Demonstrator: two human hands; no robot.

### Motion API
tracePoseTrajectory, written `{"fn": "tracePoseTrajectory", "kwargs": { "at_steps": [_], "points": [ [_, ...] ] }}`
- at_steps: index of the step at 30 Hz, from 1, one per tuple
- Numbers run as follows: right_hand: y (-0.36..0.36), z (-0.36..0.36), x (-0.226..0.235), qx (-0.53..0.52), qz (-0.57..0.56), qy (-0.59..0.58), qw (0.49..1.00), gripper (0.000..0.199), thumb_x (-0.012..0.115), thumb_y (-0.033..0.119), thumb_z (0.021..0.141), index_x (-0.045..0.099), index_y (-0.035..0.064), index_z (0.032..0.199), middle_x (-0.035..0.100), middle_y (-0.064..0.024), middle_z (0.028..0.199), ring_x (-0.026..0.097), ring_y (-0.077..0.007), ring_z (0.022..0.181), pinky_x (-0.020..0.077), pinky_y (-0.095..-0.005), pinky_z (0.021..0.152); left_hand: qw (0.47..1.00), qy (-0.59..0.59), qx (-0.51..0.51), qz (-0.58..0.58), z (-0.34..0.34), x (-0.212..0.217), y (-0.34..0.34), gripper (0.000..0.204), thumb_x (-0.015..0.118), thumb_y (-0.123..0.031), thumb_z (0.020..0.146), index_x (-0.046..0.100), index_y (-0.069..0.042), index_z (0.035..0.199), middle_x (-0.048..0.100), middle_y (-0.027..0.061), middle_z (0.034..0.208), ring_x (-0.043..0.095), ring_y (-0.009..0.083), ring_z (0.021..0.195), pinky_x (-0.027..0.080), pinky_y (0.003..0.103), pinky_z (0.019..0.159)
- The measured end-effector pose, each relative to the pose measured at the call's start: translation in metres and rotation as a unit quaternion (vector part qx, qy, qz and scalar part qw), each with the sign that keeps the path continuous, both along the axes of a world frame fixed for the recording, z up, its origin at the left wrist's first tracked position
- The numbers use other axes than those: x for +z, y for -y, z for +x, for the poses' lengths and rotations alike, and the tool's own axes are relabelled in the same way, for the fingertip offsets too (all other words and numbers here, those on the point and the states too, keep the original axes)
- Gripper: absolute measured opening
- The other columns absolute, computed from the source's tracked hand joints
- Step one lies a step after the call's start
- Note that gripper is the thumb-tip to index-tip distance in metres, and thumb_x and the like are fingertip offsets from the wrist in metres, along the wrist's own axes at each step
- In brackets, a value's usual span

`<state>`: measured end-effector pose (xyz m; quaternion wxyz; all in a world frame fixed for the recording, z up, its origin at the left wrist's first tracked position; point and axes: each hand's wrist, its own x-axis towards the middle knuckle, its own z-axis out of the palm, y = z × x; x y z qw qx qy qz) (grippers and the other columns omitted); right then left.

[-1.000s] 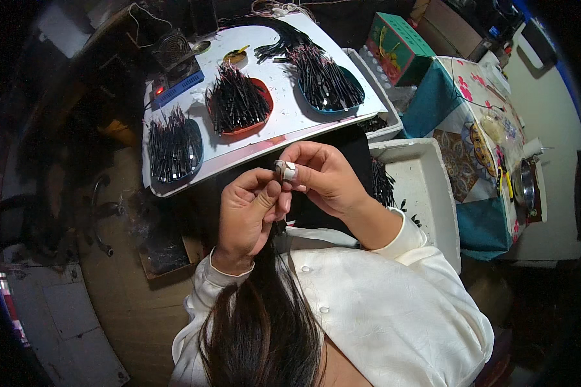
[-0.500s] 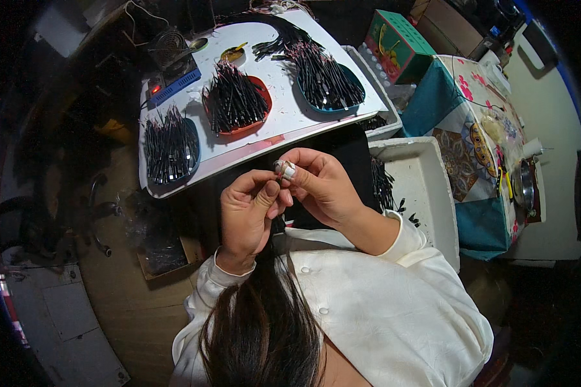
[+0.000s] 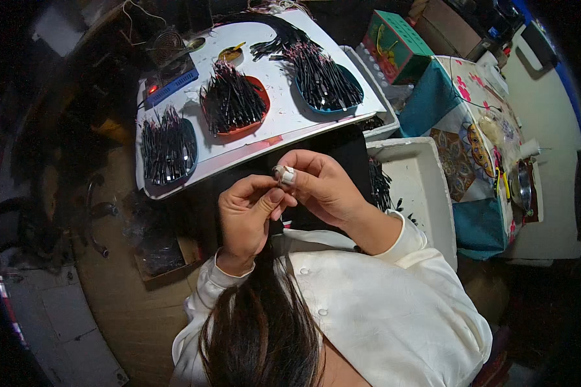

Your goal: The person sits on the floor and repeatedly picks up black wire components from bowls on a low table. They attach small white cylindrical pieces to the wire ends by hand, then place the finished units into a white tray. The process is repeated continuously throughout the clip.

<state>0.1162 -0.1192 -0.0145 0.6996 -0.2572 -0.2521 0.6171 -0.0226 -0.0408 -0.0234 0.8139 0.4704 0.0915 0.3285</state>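
My left hand (image 3: 246, 213) and my right hand (image 3: 328, 193) meet in front of my chest, just off the near edge of the white table (image 3: 239, 147). Both are closed in a pinch, fingertips against each other. Whatever lies between them is too small and too covered to make out. White tape (image 3: 286, 175) wraps my right thumb near its tip. On the table, bundles of thin black cables (image 3: 231, 103) with pinkish ends fill a red tray (image 3: 263, 97), a blue tray (image 3: 192, 155) at the left and another blue tray (image 3: 357, 93) at the right.
A blue device (image 3: 174, 87) with a red light stands at the table's left, near a small cup (image 3: 231, 57) holding a yellow stick. Right of me is a white foam box (image 3: 426, 193) with black cables inside. Beyond it stands a cloth-covered table (image 3: 478, 222); a green box (image 3: 400, 45) sits behind.
My left thumb has shifted slightly right, closer to my right fingertips. Both hands stay pinched together in nearly the same place, and the whole view has moved a little.
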Motion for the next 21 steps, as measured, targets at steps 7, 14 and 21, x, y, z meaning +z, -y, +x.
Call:
{"fn": "tracePoseTrajectory", "kwargs": {
  "at_steps": [7,14,21],
  "points": [
    [-0.005,0.014,0.001,0.008,-0.002,0.077,0.997,0.019,0.065,0.009,0.089,0.059,-0.0024,0.103,0.063,-0.0072,0.089,0.060,-0.0126,0.074,0.0506,-0.0256,0.068,0.993,0.000,-0.062,-0.102,0.000,-0.002,-0.008,0.014,0.059,-0.006,0.092,0.063,0.006,0.100,0.067,0.0154,0.083,0.051,0.0062,0.056,0.041,0.016,0.052],
    [-0.009,0.014,-0.010,0.072,-0.017,-0.052,0.996,0.017,0.060,0.011,0.092,0.057,-0.0025,0.102,0.062,-0.0080,0.083,0.063,-0.0161,0.069,0.0524,-0.0267,0.066,0.983,0.011,-0.105,-0.150,0.001,-0.006,-0.011,0.015,0.061,-0.007,0.091,0.064,0.005,0.098,0.066,0.0123,0.078,0.051,0.0059,0.055,0.042,0.018,0.053],
    [-0.003,0.015,-0.007,0.045,0.002,0.024,0.999,0.014,0.060,0.010,0.092,0.056,-0.0011,0.100,0.058,-0.0060,0.084,0.060,-0.0126,0.074,0.0509,-0.0262,0.065,0.995,-0.090,-0.003,0.037,-0.001,-0.002,-0.005,0.015,0.061,-0.004,0.090,0.065,0.006,0.102,0.067,0.0122,0.080,0.053,0.0071,0.059,0.045,0.019,0.057]
  ]
}}
